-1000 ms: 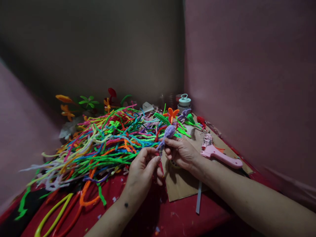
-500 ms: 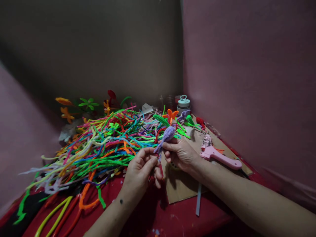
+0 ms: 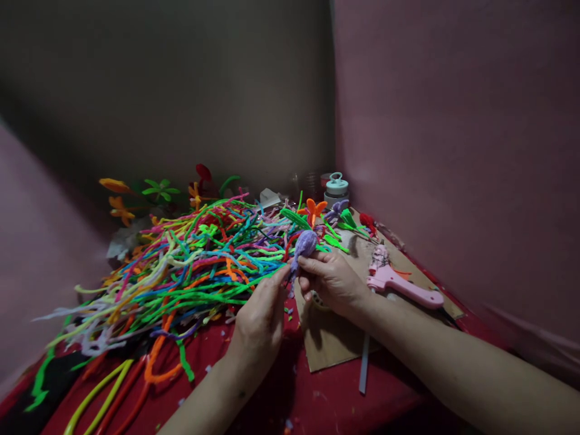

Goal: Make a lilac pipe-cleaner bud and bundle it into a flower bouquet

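A fuzzy purple pipe-cleaner flower bud [image 3: 306, 243] stands tilted between my hands, its rounded head up and its narrow tail down. My right hand [image 3: 330, 279] pinches it just under the head with thumb and fingers. From the left, my left hand [image 3: 263, 311] has its fingertips closed at the narrow lower part of the bud. The very tips of my left fingers are partly hidden behind the palm and the bud.
A heap of colourful pipe cleaners [image 3: 194, 266] spreads to the left. On a cardboard sheet [image 3: 338, 347] at the right lies a pink glue gun [image 3: 403, 287] with a glue stick [image 3: 364, 365]. Behind are an orange flower [image 3: 312, 210], a mint-lidded jar [image 3: 336, 188] and pink walls.
My left hand has turned and risen, its fingers now straighter and up against the lower bud. The bud has tipped more upright and shifted slightly left. My right hand keeps its pinch.
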`<state>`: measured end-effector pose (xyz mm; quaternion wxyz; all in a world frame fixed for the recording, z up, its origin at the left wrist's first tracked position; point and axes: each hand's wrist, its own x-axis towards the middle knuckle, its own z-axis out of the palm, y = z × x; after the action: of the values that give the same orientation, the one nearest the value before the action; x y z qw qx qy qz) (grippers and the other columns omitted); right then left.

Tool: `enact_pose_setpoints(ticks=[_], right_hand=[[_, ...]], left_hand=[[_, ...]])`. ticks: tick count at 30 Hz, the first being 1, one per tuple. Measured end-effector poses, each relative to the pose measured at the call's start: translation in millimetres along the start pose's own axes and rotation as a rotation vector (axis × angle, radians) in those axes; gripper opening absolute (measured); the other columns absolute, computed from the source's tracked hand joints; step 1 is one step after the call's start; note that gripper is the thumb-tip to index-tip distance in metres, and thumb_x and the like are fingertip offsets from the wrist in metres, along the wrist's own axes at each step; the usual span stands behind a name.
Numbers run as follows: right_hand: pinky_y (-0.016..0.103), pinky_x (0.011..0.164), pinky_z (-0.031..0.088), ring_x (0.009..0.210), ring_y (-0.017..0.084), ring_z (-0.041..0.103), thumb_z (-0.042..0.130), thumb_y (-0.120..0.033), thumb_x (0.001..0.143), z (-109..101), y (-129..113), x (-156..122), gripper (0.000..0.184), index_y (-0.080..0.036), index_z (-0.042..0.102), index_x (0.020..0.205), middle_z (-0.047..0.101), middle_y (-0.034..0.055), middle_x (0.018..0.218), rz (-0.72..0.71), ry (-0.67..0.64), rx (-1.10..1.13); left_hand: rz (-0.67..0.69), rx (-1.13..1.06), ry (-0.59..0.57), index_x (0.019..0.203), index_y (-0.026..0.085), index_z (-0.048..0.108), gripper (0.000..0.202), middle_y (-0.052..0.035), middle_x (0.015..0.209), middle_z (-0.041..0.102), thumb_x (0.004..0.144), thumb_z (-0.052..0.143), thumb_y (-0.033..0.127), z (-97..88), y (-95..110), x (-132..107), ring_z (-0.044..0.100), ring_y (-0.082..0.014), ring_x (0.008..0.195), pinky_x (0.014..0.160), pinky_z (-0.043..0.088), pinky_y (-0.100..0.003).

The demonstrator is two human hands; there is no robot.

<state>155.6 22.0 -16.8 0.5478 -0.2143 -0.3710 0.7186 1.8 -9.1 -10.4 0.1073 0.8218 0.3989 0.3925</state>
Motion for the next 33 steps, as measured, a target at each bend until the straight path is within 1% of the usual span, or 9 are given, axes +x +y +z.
enact_pose_setpoints(ticks=[4, 9, 14, 16, 18, 23, 27, 30, 33], right_hand=[[0.017, 0.037, 0.044, 0.037, 0.007, 0.052, 0.067, -0.031, 0.071, 1.6, -0.7, 0.0, 0.022, -0.01, 0.063, 0.068, 0.059, -0.0009, 0.046, 0.018, 0.003, -0.002], [0.017, 0.036, 0.044, 0.037, 0.007, 0.052, 0.068, -0.031, 0.069, 3.3, -1.5, -0.6, 0.023, -0.01, 0.063, 0.064, 0.059, -0.0011, 0.046, 0.014, 0.017, -0.007], [0.018, 0.036, 0.044, 0.037, 0.007, 0.052, 0.069, -0.03, 0.068, 1.8, -0.4, 0.1, 0.023, -0.011, 0.061, 0.06, 0.059, -0.0006, 0.045, 0.007, 0.054, 0.012], [0.018, 0.036, 0.044, 0.036, 0.007, 0.051, 0.069, -0.03, 0.068, 0.6, 0.4, 0.8, 0.022, -0.01, 0.061, 0.062, 0.059, -0.0006, 0.046, -0.001, 0.076, 0.015], [0.018, 0.037, 0.044, 0.036, 0.007, 0.051, 0.068, -0.03, 0.068, -0.6, 1.8, 1.9, 0.022, -0.01, 0.061, 0.062, 0.059, -0.0004, 0.046, -0.018, 0.083, 0.003], [0.018, 0.039, 0.045, 0.037, 0.008, 0.053, 0.066, -0.033, 0.07, -1.3, 4.9, 2.6, 0.025, -0.011, 0.06, 0.06, 0.06, 0.0001, 0.047, -0.034, 0.043, -0.072], [0.018, 0.039, 0.043, 0.038, 0.008, 0.053, 0.065, -0.034, 0.071, 1.1, 3.7, -0.5, 0.024, -0.011, 0.061, 0.065, 0.06, -0.0005, 0.048, -0.026, 0.032, -0.106], [0.018, 0.041, 0.043, 0.038, 0.007, 0.052, 0.063, -0.034, 0.073, 3.8, 2.6, -3.3, 0.024, -0.011, 0.06, 0.063, 0.059, -0.0011, 0.048, -0.053, 0.047, -0.158], [0.018, 0.043, 0.044, 0.039, 0.007, 0.052, 0.062, -0.035, 0.074, 6.4, 2.6, -5.1, 0.026, -0.012, 0.06, 0.061, 0.059, -0.0014, 0.049, -0.086, 0.058, -0.208]], left_hand=[[-0.009, -0.005, -0.015, 0.126, 0.02, 0.048, 0.044, -0.0082, 0.117, 0.061, 0.084, 0.04, 0.01, -1.1, 0.4, -1.2, 0.057, -0.0194, 0.107, 0.093, 0.045, -0.031], [0.016, 0.027, -0.011, 0.125, 0.018, 0.049, 0.045, -0.0092, 0.115, 0.062, 0.082, 0.04, 0.009, -1.6, -0.6, -2.3, 0.058, -0.0194, 0.106, 0.093, 0.045, -0.031], [0.027, 0.062, -0.029, 0.128, 0.017, 0.045, 0.047, -0.0101, 0.12, 0.06, 0.082, 0.04, 0.008, -1.1, -1.6, -4.1, 0.056, -0.0194, 0.109, 0.094, 0.043, -0.031], [0.009, 0.063, -0.052, 0.13, 0.017, 0.043, 0.048, -0.0099, 0.122, 0.058, 0.082, 0.041, 0.009, -1.8, 0.3, -5.6, 0.056, -0.0197, 0.109, 0.094, 0.044, -0.03], [-0.037, 0.05, -0.049, 0.13, 0.018, 0.042, 0.048, -0.0091, 0.121, 0.059, 0.083, 0.042, 0.011, -2.8, 3.4, -6.5, 0.057, -0.0199, 0.107, 0.091, 0.045, -0.029], [-0.156, 0.041, 0.019, 0.122, 0.018, 0.05, 0.04, -0.0077, 0.104, 0.066, 0.082, 0.047, 0.02, -3.0, 7.8, -2.8, 0.064, -0.0196, 0.09, 0.078, 0.05, -0.026], [-0.219, 0.011, 0.029, 0.117, 0.021, 0.053, 0.035, -0.0051, 0.093, 0.068, 0.082, 0.048, 0.024, -1.8, 5.9, 0.6, 0.065, -0.0171, 0.076, 0.065, 0.05, -0.023], [-0.336, -0.082, 0.006, 0.113, 0.021, 0.053, 0.033, -0.0017, 0.075, 0.066, 0.082, 0.049, 0.028, -1.8, 6.7, 1.2, 0.061, -0.0138, 0.057, 0.048, 0.046, -0.02], [-0.472, -0.222, -0.03, 0.112, 0.02, 0.051, 0.032, 0.0034, 0.058, 0.059, 0.082, 0.049, 0.033, -2.0, 9.0, 1.7, 0.052, -0.011, 0.04, 0.037, 0.04, -0.02]])
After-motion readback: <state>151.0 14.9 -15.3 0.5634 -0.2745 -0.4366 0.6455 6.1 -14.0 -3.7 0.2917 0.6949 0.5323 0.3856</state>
